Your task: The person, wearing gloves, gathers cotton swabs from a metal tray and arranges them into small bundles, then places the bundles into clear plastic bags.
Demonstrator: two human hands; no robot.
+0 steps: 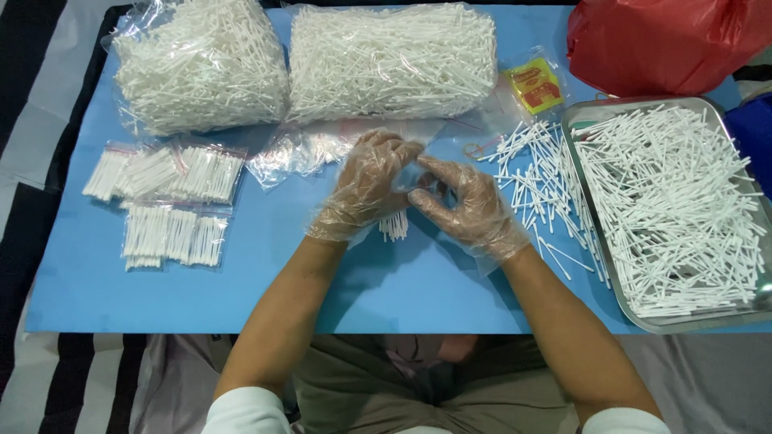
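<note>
Left hand (366, 186) pinched swab bundle (394, 227); right hand (466, 201) held small bag (418, 178). Tips should stay aligned.

A blue table (241, 281) carries two big bags of cotton swabs (201, 64), small filled packets (173, 205), loose swabs (535, 173), a metal tray (691, 324) and a red bag (659, 40).
</note>
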